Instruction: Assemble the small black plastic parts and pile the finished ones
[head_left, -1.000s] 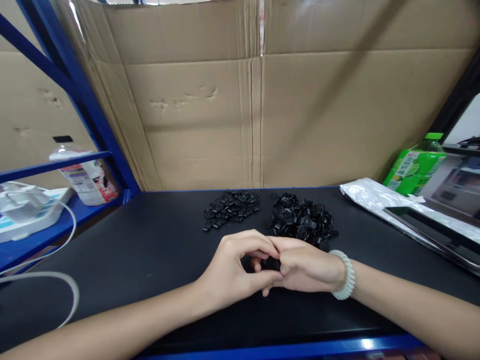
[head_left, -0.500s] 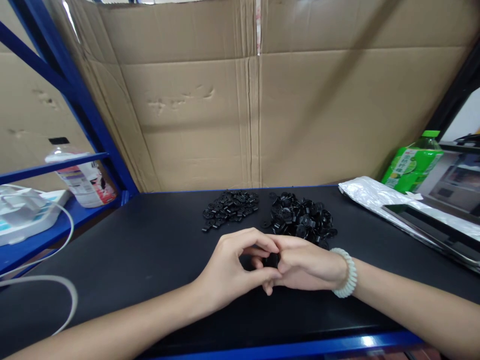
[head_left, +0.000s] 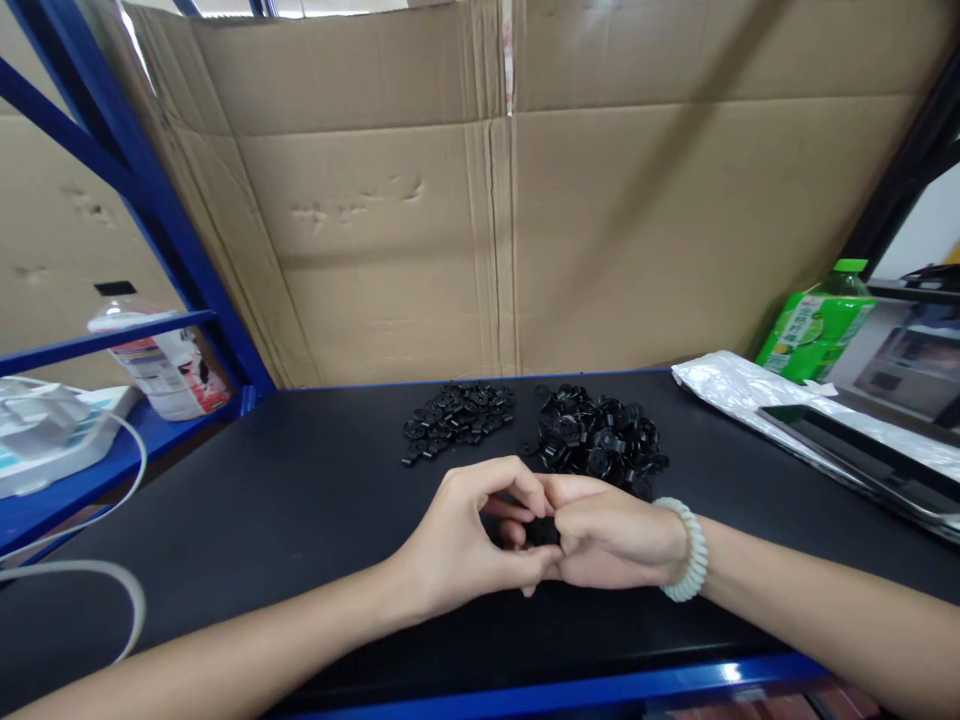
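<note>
Close to the table's front, my left hand (head_left: 480,530) and my right hand (head_left: 607,532) meet around a small black plastic part (head_left: 541,531). Thumb and forefinger of the left hand grip it from the left, while the right hand's curled fingers and thumb press on it from the right. Fingers cover much of the part, so its full shape is hidden. Just beyond the hands lies a heap of black round plastic pieces (head_left: 600,435). Left of that heap is a flatter pile of small black plastic pieces (head_left: 459,415).
On the right lie a silvery plastic bag (head_left: 720,380) and a dark phone-like slab (head_left: 862,450), with a green bottle (head_left: 814,325) behind. At left, a blue shelf (head_left: 172,425) carries a power strip (head_left: 67,450) and a bottle (head_left: 165,370). Cardboard (head_left: 375,220) walls the back.
Both hands stay together on the black part, with the fingers shifting slightly around it. The right hand's thumb is bent a little more over it. The camera view has moved slightly.
</note>
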